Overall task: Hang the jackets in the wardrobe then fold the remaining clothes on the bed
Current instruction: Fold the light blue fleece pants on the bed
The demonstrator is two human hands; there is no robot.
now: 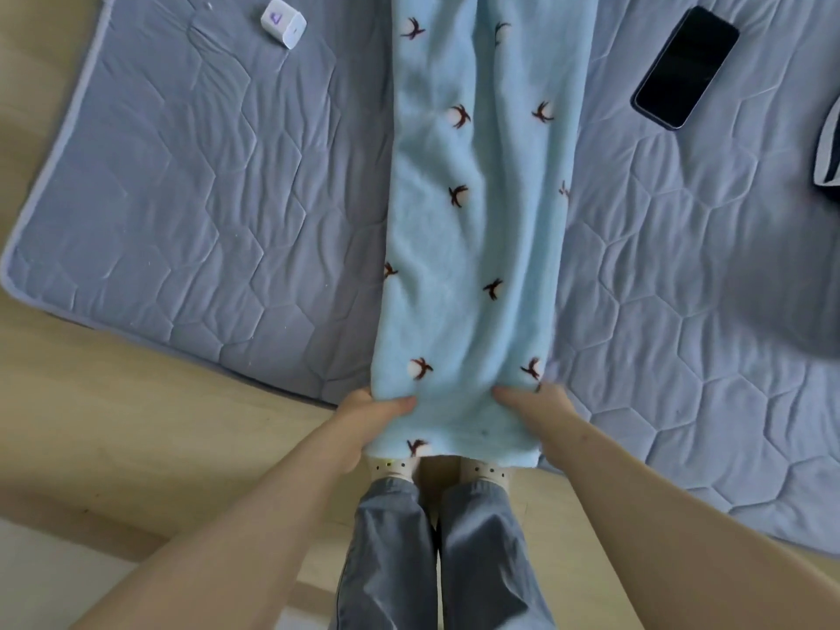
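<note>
Light-blue fleece garment [477, 211], dotted with dark bird-like motifs, lay lengthwise as a long strip on the quilted grey-blue bed cover [204, 184], its near end overhanging the edge. Left hand [370, 413] and right hand [534, 402] each pinched that near end, thumbs on top. Black phone [686, 68] and white charger block [283, 22] lay well apart on either side.

The quilted grey-blue bed pad [204, 197] carries a light-blue fleece garment [477, 220] stretching straight away from the grip, a white charger cube [283, 22] far beyond-left of it and a black phone [686, 68] far beyond-right.
</note>
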